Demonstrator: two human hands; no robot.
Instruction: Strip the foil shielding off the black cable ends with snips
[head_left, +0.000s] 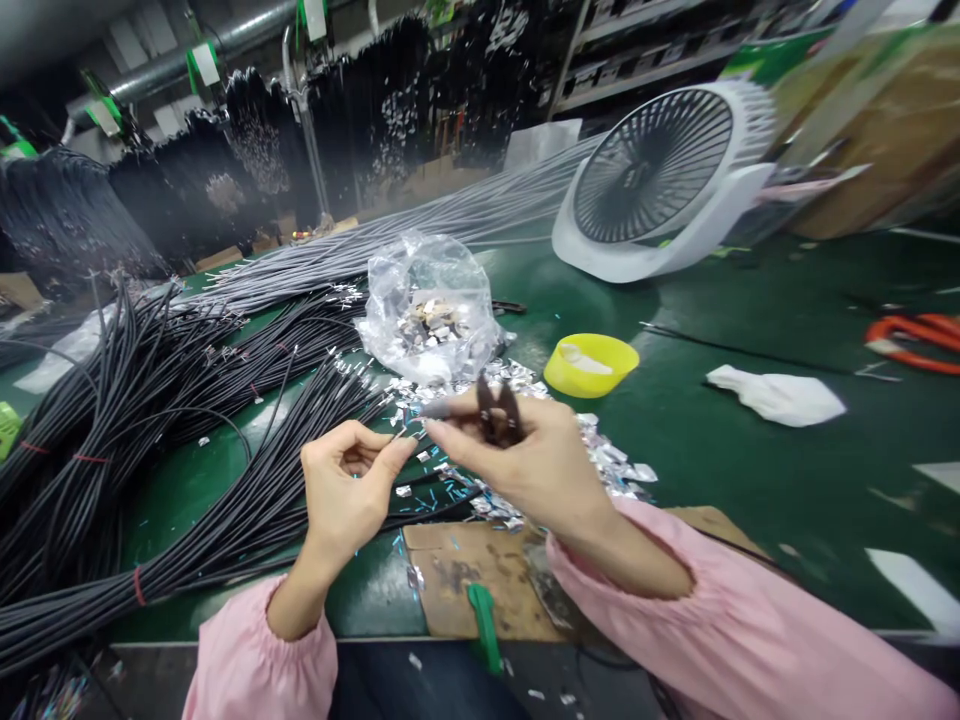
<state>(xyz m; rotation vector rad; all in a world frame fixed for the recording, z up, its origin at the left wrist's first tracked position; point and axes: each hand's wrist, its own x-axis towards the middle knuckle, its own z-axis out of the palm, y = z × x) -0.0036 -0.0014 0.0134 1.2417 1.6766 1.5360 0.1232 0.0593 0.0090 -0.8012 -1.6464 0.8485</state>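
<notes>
In the middle of the view, my left hand (349, 490) is closed in a pinch on the stripped end of a thin cable (403, 432). Close beside it, my right hand (532, 465) has thumb and forefinger together at the tip of that cable end. A dark two-pronged tool (496, 412) is tucked in the right hand; its exact kind is hard to make out. Under both hands lie scraps of silver foil (611, 460) and bits of blue insulation. To the left spreads a bundle of black cables (247, 510) with stripped ends.
A clear plastic bag (427, 300) of small metal parts stands behind the hands. Further right are a yellow dish (592, 365), a white fan (660, 180), a crumpled white cloth (780, 395) and orange-handled scissors (915, 335). Cardboard (472, 570) lies at the front edge.
</notes>
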